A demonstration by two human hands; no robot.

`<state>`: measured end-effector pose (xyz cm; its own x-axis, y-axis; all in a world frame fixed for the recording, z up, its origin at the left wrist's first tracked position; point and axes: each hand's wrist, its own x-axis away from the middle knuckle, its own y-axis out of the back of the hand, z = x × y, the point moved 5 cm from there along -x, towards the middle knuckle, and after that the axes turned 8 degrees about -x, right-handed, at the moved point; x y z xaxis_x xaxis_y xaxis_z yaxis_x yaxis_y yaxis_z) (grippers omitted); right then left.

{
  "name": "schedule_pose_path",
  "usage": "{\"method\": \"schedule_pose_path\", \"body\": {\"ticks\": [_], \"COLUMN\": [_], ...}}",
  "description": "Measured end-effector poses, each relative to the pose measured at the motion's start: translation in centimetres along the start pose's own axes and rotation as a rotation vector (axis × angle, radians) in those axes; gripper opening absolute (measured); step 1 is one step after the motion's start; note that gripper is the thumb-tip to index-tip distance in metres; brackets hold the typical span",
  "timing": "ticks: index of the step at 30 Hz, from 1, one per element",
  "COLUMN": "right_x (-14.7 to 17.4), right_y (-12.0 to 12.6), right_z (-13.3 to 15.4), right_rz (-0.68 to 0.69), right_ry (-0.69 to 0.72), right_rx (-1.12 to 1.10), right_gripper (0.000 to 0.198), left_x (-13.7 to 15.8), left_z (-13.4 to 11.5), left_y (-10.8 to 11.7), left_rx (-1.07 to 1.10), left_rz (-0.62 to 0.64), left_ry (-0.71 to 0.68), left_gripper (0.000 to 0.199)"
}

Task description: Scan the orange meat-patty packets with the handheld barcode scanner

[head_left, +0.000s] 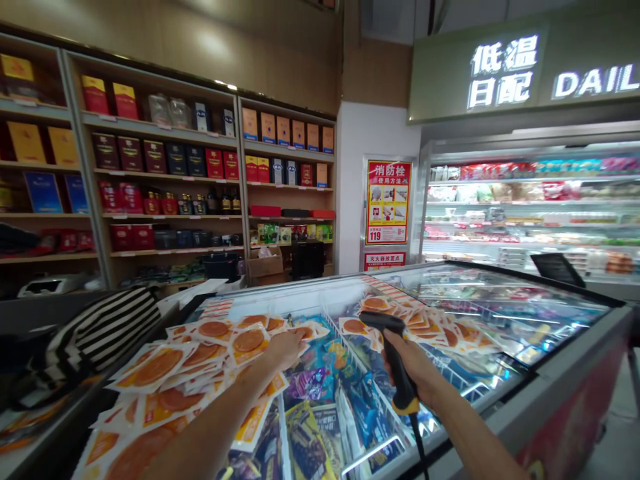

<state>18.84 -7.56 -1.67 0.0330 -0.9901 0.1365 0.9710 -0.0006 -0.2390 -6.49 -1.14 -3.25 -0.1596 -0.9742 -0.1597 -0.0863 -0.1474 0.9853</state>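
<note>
My left hand (284,349) reaches over a chest freezer, its fingers closed on the edge of a flat packet (316,330). A large heap of similar clear and white packets (200,353), each with a round orange-brown piece inside, lies to its left and under the forearm. My right hand (414,368) is wrapped round the grip of a black and yellow barcode scanner (395,357), whose head points left and whose cable hangs down. A second pile of the packets (430,327) lies on the freezer glass beyond the scanner.
The chest freezer (565,363) holds colourful bags in wire baskets (345,340). A striped black-and-white cloth (113,327) lies at the left. Shelves of boxes and bottles (165,160) line the back wall. A lit refrigerated display (530,207) stands at the right, past a red poster (389,200).
</note>
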Motion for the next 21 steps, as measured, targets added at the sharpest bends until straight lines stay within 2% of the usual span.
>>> {"method": "schedule_pose_path", "body": {"ticks": [2,6,12,16,21], "right_x": [0.3,0.6,0.6,0.4,0.2], "right_y": [-0.1,-0.4,-0.7,0.8,2.9], "right_z": [0.0,-0.3,-0.3,0.3,0.8], "right_rz": [0.017,0.051,0.089,0.045,-0.017], "right_ry": [0.016,0.011,0.020,0.048,0.084], "right_rx": [-0.004,-0.014,-0.038,-0.094,-0.144], "right_gripper": [0.035,0.036,0.036,0.037,0.034], "left_x": [-0.7,-2.5,-4.3,-5.4,-6.7], "left_z": [0.4,0.9,-2.7,-5.5,-7.8], "left_y": [1.2,2.8,1.6,0.5,-0.5], "left_rx": [0.152,0.517,0.991,1.149,1.192], "left_rz": [-0.024,-0.061,-0.021,-0.005,-0.003], "left_ry": [0.043,0.139,0.169,0.173,0.143], "left_gripper": [0.035,0.044,0.045,0.043,0.047]}}
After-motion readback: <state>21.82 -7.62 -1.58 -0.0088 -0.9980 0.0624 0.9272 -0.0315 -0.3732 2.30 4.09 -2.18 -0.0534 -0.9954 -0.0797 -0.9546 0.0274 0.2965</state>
